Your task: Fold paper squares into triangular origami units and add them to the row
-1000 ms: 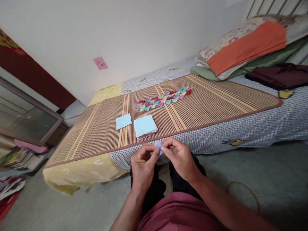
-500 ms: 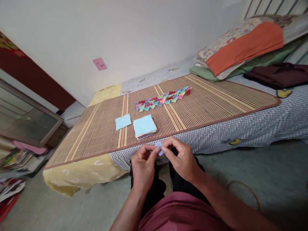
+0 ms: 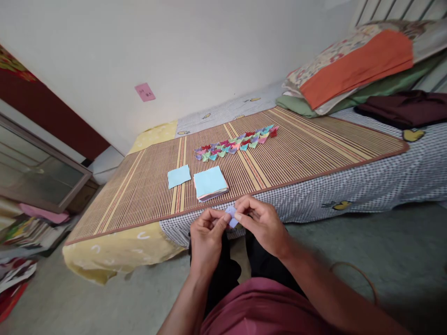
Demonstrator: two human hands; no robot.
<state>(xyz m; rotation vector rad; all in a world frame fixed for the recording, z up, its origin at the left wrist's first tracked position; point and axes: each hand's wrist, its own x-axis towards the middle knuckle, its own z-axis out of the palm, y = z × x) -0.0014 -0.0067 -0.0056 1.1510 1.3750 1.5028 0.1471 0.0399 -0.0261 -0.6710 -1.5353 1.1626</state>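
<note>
Between my two hands, just in front of the bed's edge, is a small folded piece of lilac paper [image 3: 232, 217]. My left hand [image 3: 207, 232] pinches its left side between thumb and fingers. On the other side my right hand [image 3: 260, 222] grips it with thumb and index finger. Past my hands a stack of square paper [image 3: 210, 182], light blue on top, lies on the mat. To its left lies a light blue paper sheet [image 3: 179, 177]. Farther back, several small folded paper pieces [image 3: 232, 146] in many colours stand in rows.
A striped woven mat [image 3: 139, 186] covers much of the bed. Folded bedding [image 3: 356, 70] is piled at the back right, with dark folded cloth [image 3: 401, 109] beside it. A pink note [image 3: 145, 92] is on the wall. A glass-fronted cabinet [image 3: 38, 163] stands left.
The lilac paper shows a little more between my fingers. My right hand's fingers have shifted slightly on it; the things on the bed stay where they were.
</note>
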